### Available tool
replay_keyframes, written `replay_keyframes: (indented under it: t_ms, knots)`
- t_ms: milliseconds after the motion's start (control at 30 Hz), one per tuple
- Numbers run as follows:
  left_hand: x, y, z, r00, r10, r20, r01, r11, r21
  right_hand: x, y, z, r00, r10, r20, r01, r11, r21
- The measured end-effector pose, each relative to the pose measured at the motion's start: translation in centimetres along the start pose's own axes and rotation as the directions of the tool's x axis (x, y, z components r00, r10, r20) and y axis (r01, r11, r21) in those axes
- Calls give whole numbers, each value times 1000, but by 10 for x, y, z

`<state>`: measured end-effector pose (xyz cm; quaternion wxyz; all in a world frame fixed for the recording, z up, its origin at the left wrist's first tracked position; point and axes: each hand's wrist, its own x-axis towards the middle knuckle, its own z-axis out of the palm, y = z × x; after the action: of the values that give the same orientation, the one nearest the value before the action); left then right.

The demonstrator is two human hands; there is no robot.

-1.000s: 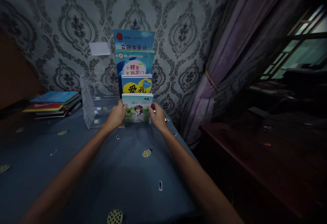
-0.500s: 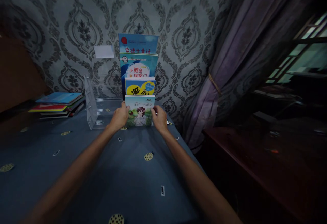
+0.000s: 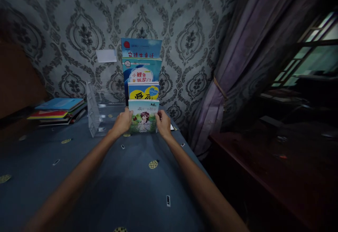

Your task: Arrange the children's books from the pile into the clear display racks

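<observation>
Four picture books stand in tiers. The lowest, the pale-green front book (image 3: pixel 142 118) with a drawn figure, is at the centre of the clock; at twelve o'clock rise the blue-and-yellow book (image 3: pixel 134 92), the teal book (image 3: pixel 127 70) and the blue book (image 3: pixel 145 46), each partly covered by the one before it. Two hands hold the front book: the left hand (image 3: pixel 123 122) at nine has its grip closed on one edge, the right hand (image 3: pixel 163 122) at three on the other.

One clear acrylic stand (image 3: pixel 92 112) extends toward nine, partly behind the left hand; one white card (image 3: pixel 106 56) shows at eleven. The counter (image 3: pixel 105 186) wears a blue pineapple-print cloth, against damask wallpaper (image 3: pixel 187 41).

Between nine and ten lies one stack of books (image 3: pixel 59 104), too dim to count. One tied purple curtain (image 3: pixel 227 62) hangs at two, before a window (image 3: pixel 306 57); a dark red surface (image 3: pixel 237 158) sits at four. The right hand partly hides a small flat object (image 3: pixel 172 127).
</observation>
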<state>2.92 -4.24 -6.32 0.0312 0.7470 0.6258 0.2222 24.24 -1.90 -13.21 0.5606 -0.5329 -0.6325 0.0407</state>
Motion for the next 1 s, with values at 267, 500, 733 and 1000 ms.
replay_keyframes:
  t_ms: [267, 500, 733, 1000]
  knots:
    - [1, 9, -1, 997, -77, -25, 77, 997, -1, 0, -2, 0, 1000, -14, -3, 13, 1000, -27]
    - [-2, 7, -1, 995, -88, -46, 87, 996, -3, -1, -9, -3, 1000, -3, -10, 2, 997, -83]
    - [-2, 3, 0, 996, -68, -49, 69, 998, 14, 2, -15, -9, 999, 23, -43, -28, 993, -113]
    - [-3, 6, -7, 996, -53, -65, 56, 998, 40, 7, -13, -7, 997, 43, -64, -45, 999, -29]
